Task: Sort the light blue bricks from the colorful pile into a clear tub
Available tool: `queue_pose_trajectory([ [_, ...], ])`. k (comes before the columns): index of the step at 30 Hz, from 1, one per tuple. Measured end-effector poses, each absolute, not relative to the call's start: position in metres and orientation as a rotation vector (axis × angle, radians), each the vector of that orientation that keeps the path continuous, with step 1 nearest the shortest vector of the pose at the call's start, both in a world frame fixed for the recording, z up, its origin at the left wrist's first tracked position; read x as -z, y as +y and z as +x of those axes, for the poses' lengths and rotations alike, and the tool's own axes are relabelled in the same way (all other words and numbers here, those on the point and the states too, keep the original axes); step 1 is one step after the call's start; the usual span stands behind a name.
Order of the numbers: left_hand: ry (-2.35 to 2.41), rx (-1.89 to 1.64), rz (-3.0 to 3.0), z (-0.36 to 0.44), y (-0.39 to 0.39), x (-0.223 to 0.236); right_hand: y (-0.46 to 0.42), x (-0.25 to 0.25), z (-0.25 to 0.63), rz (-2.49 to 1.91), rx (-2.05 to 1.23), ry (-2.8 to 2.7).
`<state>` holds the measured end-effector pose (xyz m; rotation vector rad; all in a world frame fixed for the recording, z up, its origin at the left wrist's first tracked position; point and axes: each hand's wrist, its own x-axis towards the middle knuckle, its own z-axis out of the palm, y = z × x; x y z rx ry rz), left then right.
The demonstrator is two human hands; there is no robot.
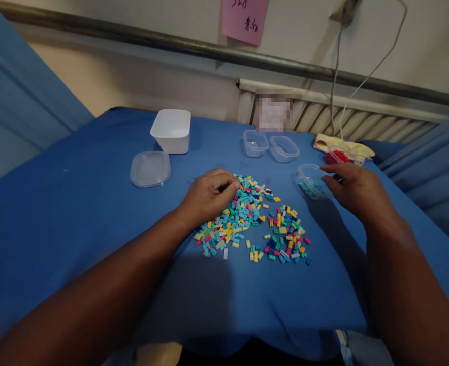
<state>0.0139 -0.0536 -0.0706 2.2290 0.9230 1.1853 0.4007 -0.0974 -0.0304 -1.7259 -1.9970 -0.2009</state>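
Note:
A heap of small toy building bricks (243, 206) in turquoise, yellow, pink, green, dark blue and white lies on the blue cloth. My left hand (214, 194) rests at the heap's upper left edge, thumb and fingers curled together; whether a brick is between the tips is hidden among the colours. A smaller cluster of mixed bricks (285, 234) spreads to the right. My right hand (356, 190) is over the right rim of a clear plastic tub (311, 182) with turquoise bricks inside. Its thumb and forefinger are apart, with no brick visible between them.
Two clear tubs (255, 143) stand at the back. A white bin (171, 133) and a clear lid (150, 169) are at the left. Behind my right hand are red bricks (338, 156) in a clear container and a yellow cloth (323, 142). A radiator (312, 113) borders the table's back.

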Motion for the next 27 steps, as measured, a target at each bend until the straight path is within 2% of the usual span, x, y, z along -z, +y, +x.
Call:
queue_pose_trajectory([
  [3, 0.926, -1.178, 2.236, 0.015, -0.055, 0.069, -0.113, 0.016, 0.384, -1.594, 0.02, -2.093],
  [5, 0.926, -1.18, 2.234, 0.015, -0.055, 0.07, -0.127, 0.006, 0.368, -1.458, -0.447, -2.247],
  [7, 0.928, -1.182, 2.226, 0.014, -0.055, 0.071, -0.143, -0.001, 0.35, -1.36, -1.085, -2.404],
  [9, 0.922, -1.191, 2.223, 0.014, -0.055, 0.072, -0.156, -0.001, 0.333, -1.367, -1.322, -2.521],
  [14, 0.91, -1.196, 2.221, 0.014, -0.056, 0.073, -0.161, 0.011, 0.315, -1.399, -1.145, -2.682],
  [19, 0.914, -1.197, 2.237, 0.015, -0.055, 0.071, -0.152, 0.01, 0.328, -1.388, -1.014, -2.615],
  [24, 0.897, -1.196, 2.249, 0.015, -0.054, 0.072, -0.16, -0.004, 0.342, -1.558, -1.213, -2.523],
  [27, 0.909, -1.193, 2.247, 0.014, -0.054, 0.072, -0.164, -0.003, 0.333, -1.646, -1.202, -2.62],
])
